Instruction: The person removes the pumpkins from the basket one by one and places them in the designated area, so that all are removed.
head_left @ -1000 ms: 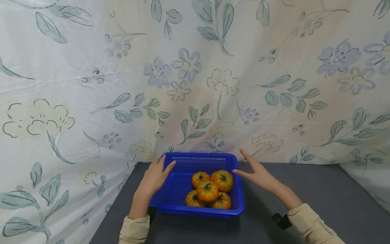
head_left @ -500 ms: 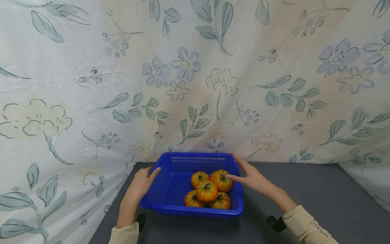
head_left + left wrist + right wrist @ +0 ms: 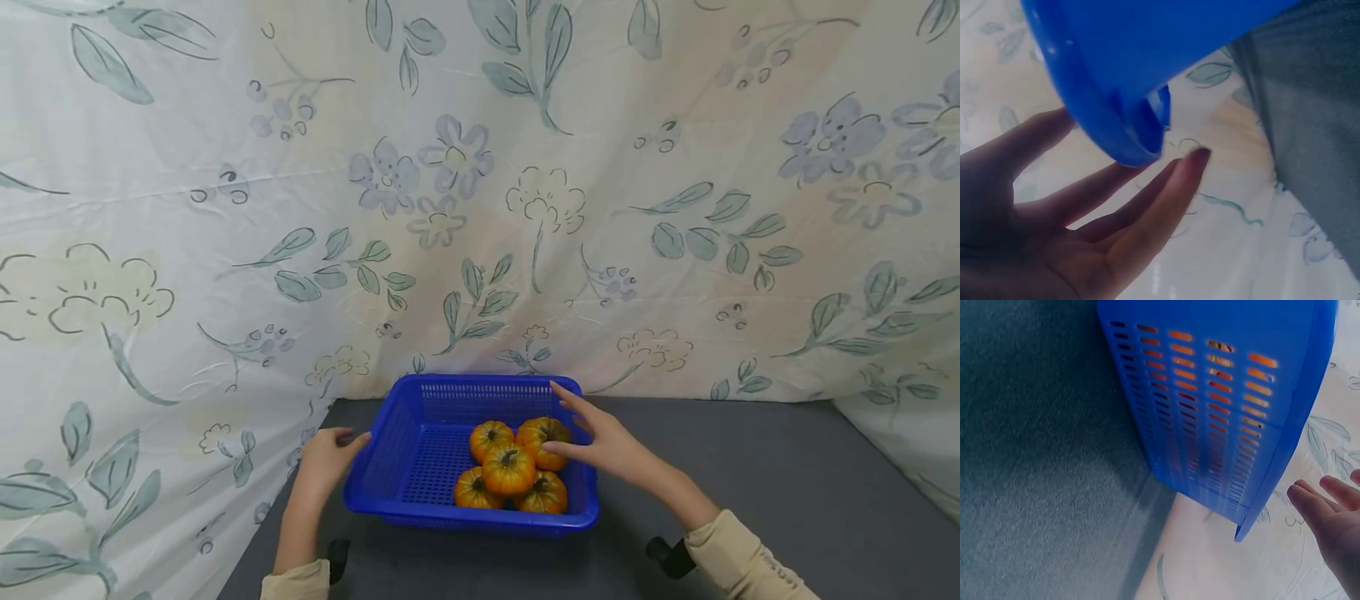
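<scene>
Several small orange pumpkins (image 3: 509,469) sit together in the right half of a blue plastic basket (image 3: 472,520); one rests on top of the others. My left hand (image 3: 325,462) is at the basket's left rim, fingers loosely bent. In the left wrist view, fingertips lie close to the rim (image 3: 1085,119); whether they touch it, I cannot tell. Over the basket's right side reaches my right hand (image 3: 606,448), thumb and fingers spread apart, the thumb in front of the rear right pumpkin (image 3: 542,435). It holds nothing. Orange shows through the slotted basket wall (image 3: 1204,394).
The basket stands on a dark grey table (image 3: 720,467), near its back edge. A pale cloth (image 3: 480,208) printed with flowers and leaves hangs behind and to the left. Grey table surface extends to the right of the basket.
My left hand has moved left and down from above the basket's left side to its outer rim. My right hand has moved left, over the basket's right rim. Basket and pumpkins look unmoved.
</scene>
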Demonstrator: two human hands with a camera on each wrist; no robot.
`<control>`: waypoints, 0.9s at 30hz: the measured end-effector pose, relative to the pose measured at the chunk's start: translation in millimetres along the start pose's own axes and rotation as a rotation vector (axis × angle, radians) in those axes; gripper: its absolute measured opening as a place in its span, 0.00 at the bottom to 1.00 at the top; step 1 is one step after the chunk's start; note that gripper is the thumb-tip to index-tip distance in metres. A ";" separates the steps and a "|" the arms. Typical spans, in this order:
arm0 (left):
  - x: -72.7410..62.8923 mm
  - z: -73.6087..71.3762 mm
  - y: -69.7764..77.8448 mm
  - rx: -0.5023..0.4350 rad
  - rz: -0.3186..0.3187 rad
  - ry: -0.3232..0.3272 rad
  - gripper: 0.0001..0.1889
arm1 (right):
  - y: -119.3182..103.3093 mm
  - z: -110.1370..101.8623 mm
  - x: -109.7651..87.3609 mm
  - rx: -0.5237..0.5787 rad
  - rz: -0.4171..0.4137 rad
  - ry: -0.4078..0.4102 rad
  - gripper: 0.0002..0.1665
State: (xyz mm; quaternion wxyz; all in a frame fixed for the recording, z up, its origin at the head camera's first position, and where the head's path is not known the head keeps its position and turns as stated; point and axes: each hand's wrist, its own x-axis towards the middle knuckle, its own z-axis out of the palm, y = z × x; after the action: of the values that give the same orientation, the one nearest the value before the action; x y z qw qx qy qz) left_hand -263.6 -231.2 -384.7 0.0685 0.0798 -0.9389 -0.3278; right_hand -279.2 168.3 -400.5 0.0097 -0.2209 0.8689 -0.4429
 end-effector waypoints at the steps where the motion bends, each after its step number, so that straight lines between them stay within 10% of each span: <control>1: 0.1 0.0 -1.8 -0.019 -0.004 -0.005 0.27 | -0.1 0.8 0.0 0.008 -0.006 -0.001 0.54; 27: 6.9 6.1 -40.0 -0.339 -0.095 -0.132 0.26 | -2.2 24.1 2.3 0.086 -0.120 -0.072 0.49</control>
State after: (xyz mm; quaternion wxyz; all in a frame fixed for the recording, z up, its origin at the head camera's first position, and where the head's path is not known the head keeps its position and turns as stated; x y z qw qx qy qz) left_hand -267.2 -259.7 -414.0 0.0036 0.0895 -0.8680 -0.4885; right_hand -275.4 147.9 -413.0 0.0239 -0.2878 0.8334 -0.4713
